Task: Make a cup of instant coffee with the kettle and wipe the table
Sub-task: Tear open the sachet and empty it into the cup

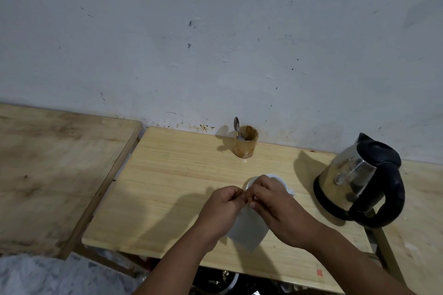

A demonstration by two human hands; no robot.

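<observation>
Pinching pale sachet (248, 227), seemingly, 2 hands over wooden table (167, 175); scuffed wall (215, 31).

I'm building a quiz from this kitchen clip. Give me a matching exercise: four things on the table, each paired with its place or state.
Things:
1. kettle
2. spoon
3. sachet
4. white cup

Places or states:
A. pinched at its top by both hands
B. standing in the wooden holder by the wall
C. on its black base at the right
D. partly hidden behind the right hand

Pairs: 1-C, 2-B, 3-A, 4-D
</observation>
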